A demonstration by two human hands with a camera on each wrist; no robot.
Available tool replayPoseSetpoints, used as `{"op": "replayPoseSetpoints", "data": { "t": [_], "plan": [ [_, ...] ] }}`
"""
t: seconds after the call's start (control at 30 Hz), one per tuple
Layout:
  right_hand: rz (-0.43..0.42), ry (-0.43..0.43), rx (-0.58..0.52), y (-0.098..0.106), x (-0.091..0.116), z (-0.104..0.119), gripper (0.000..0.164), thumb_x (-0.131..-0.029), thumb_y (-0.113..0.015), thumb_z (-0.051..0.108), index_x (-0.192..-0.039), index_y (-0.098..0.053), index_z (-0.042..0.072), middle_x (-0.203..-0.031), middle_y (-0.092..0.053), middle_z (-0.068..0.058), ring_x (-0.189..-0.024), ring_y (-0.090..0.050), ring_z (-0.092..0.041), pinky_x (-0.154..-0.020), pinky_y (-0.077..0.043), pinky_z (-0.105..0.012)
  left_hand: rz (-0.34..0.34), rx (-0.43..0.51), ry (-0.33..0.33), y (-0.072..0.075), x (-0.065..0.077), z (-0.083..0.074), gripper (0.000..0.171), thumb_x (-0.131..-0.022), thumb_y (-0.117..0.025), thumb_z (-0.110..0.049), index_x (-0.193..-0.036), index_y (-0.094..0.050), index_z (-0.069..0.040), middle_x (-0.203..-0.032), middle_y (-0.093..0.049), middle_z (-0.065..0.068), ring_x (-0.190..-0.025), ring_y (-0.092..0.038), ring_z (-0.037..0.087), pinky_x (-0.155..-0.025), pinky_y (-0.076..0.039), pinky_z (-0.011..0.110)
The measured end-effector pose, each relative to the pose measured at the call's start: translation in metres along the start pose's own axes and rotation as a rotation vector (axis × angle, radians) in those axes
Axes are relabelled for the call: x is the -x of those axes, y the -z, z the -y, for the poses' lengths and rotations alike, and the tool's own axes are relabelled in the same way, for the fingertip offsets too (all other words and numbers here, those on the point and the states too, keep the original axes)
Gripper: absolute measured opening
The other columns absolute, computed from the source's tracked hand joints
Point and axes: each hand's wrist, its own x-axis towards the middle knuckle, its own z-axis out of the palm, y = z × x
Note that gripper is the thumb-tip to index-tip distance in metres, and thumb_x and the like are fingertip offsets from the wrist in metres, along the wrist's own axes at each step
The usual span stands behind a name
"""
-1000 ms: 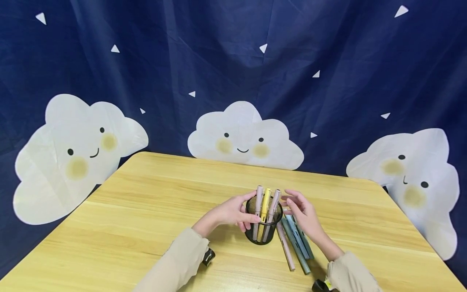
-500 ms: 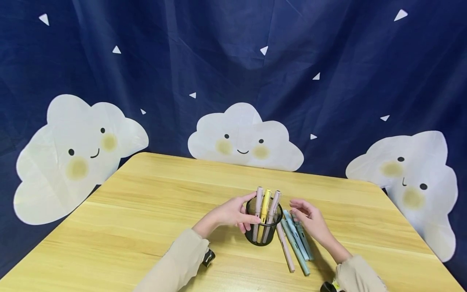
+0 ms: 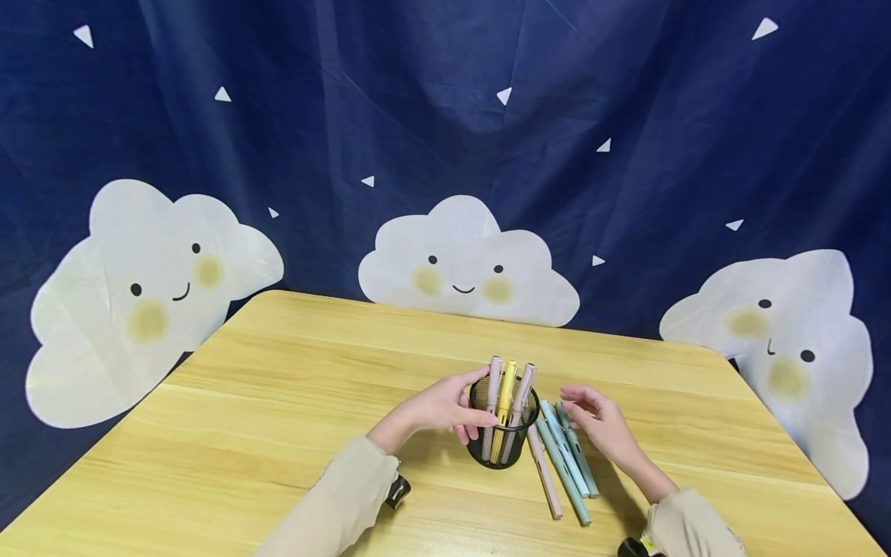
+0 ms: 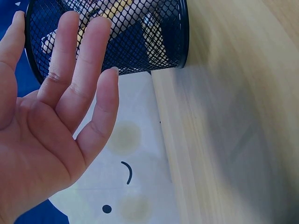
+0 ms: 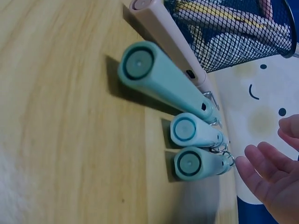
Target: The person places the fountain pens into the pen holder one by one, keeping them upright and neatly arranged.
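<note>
A black mesh pen holder (image 3: 506, 452) stands upright on the table with two mauve pens and a yellow pen (image 3: 507, 387) leaning in it. My left hand (image 3: 445, 404) holds it from the left, thumb over the near rim and a finger at the back rim; in the left wrist view other fingers lie along the mesh (image 4: 135, 42). To its right lie a pink pen (image 3: 545, 473), a teal pen (image 5: 170, 84), a light blue pen (image 5: 194, 130) and a green pen (image 5: 198, 163), side by side. My right hand (image 3: 604, 424), fingers loosely bent and holding nothing, hovers by their far ends.
The wooden table (image 3: 292, 387) reaches back to a dark blue curtain (image 3: 431, 100) printed with smiling white clouds (image 3: 466, 240). Black wrist cameras sit below both beige sleeves (image 3: 348, 483).
My right hand has drawn away from the pen holder, moving right and slightly nearer along the pens' far ends. The left hand and pen holder have stayed put.
</note>
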Motion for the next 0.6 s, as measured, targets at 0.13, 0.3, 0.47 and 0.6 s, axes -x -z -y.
{"op": "replayPoseSetpoints", "data": {
  "t": [0.13, 0.3, 0.47, 0.6],
  "plan": [
    [-0.005, -0.021, 0.005, 0.0009, -0.0005, -0.0013, 0.023, -0.086, -0.054, -0.003, -0.105, -0.054, -0.014, -0.099, -0.057, -0.029, -0.079, -0.06, -0.012, -0.06, -0.052, -0.031, -0.003, -0.01, 0.0, 0.0002, -0.0002, 0.0007, 0.086, -0.079, -0.069, -0.02, -0.144, -0.014, -0.015, -0.061, -0.06, 0.015, -0.056, -0.061, 0.037, -0.049, -0.049, 0.04],
    [-0.013, -0.038, 0.027, 0.0016, -0.001, -0.0026, 0.021, -0.085, -0.056, -0.002, -0.103, -0.056, -0.014, -0.095, -0.059, -0.027, -0.077, -0.06, -0.012, -0.058, -0.052, -0.031, -0.005, -0.011, -0.001, 0.0002, 0.0, 0.0006, 0.085, -0.079, -0.069, -0.021, -0.144, -0.014, -0.016, -0.061, -0.06, 0.015, -0.055, -0.061, 0.035, -0.048, -0.049, 0.04],
    [-0.011, -0.047, 0.056, 0.0023, -0.0006, -0.004, 0.02, -0.084, -0.056, -0.003, -0.101, -0.056, -0.014, -0.092, -0.059, -0.026, -0.075, -0.06, -0.014, -0.057, -0.052, -0.031, 0.001, -0.021, 0.0, 0.0007, -0.0012, 0.0017, 0.086, -0.079, -0.069, -0.022, -0.144, -0.013, -0.014, -0.061, -0.061, 0.014, -0.053, -0.061, 0.031, -0.049, -0.049, 0.041],
    [-0.001, -0.066, 0.072, 0.0031, -0.0007, -0.0065, 0.019, -0.084, -0.055, -0.003, -0.1, -0.057, -0.014, -0.092, -0.06, -0.025, -0.076, -0.059, -0.017, -0.058, -0.052, -0.031, 0.002, -0.031, 0.005, 0.0008, -0.002, 0.0023, 0.086, -0.079, -0.069, -0.023, -0.144, -0.014, -0.014, -0.061, -0.062, 0.014, -0.053, -0.062, 0.03, -0.052, -0.049, 0.044]
  ]
}}
